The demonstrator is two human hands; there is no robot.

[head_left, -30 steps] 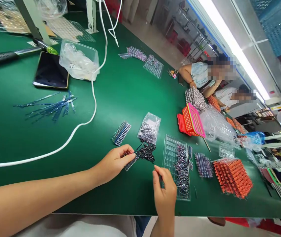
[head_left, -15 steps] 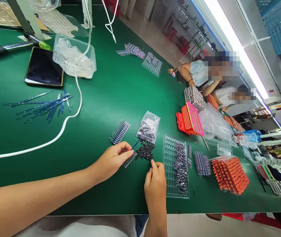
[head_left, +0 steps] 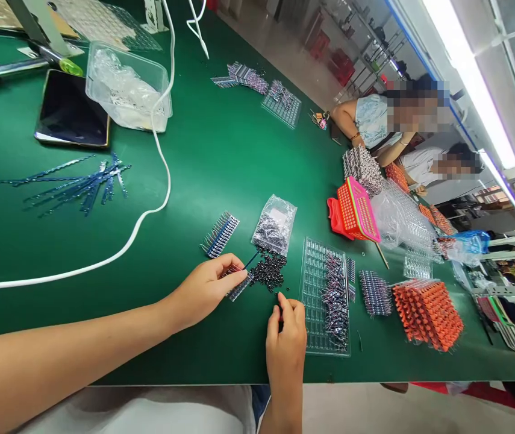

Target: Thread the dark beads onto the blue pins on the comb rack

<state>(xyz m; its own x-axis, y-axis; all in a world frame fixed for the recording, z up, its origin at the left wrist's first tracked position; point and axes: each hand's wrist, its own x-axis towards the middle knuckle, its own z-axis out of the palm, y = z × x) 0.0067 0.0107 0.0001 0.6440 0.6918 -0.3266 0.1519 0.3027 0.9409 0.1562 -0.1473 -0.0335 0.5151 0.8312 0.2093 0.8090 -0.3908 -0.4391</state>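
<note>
My left hand [head_left: 212, 286] is closed in a pinch over a row of small metal-pinned pieces [head_left: 241, 288]. A thin dark blue strip [head_left: 252, 260] sticks out past its fingertips toward a loose heap of small black beads [head_left: 270, 271]. Just below the heap, my right hand [head_left: 287, 328] has its thumb and index finger curled close together, with a dark bead-like speck at the fingertip. Behind the heap lies a clear plastic bag [head_left: 276, 224] partly filled with black beads. Another pinned row [head_left: 220, 235] rests beyond my left hand.
Right of my right hand is a clear compartment tray [head_left: 315, 301] with dark pinned pieces. Farther right are an orange stack [head_left: 427, 314] and a pink-orange basket [head_left: 357, 211]. A white cable [head_left: 149, 212], phone [head_left: 74, 111] and blue strips [head_left: 90, 185] lie left. Two people sit across.
My right hand has drawn slightly back from the bead heap, leaving a small gap. My left hand keeps its pinch. The whole view has shifted a little.
</note>
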